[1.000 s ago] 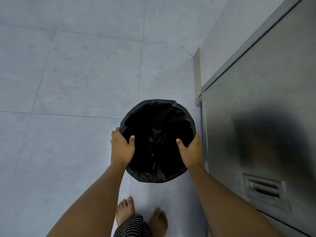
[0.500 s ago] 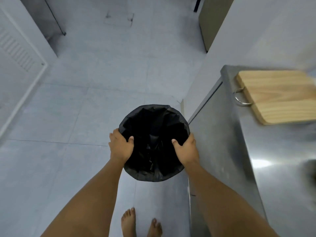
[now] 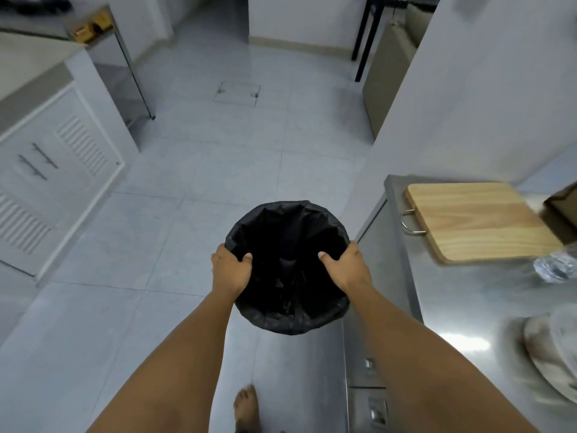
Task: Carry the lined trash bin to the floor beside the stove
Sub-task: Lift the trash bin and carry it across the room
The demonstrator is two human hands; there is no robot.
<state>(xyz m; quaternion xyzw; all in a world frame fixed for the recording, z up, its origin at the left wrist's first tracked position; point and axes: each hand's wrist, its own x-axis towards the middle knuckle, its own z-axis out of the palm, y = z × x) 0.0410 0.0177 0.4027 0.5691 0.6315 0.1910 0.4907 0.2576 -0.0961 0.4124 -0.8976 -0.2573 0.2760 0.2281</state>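
A round trash bin [image 3: 288,245] lined with a black plastic bag hangs in front of me above the tiled floor, seen from above with its mouth open. My left hand [image 3: 230,271] grips the left side of its rim, thumb inside. On the right side of the rim my right hand [image 3: 346,270] holds on the same way. The bin's outer wall is hidden under the bag. No stove is clearly visible.
A steel counter [image 3: 462,295] runs along my right, carrying a wooden cutting board [image 3: 477,220], a clear bottle [image 3: 555,267] and a plate [image 3: 552,348]. White louvred cabinets [image 3: 53,182] stand on the left. Grey floor tiles [image 3: 218,170] stretch ahead to a doorway. My bare foot [image 3: 246,407] is below.
The view has tilted up from the floor to the room ahead. The bin stays held by both hands at the rim, now further from my feet and alongside the counter.
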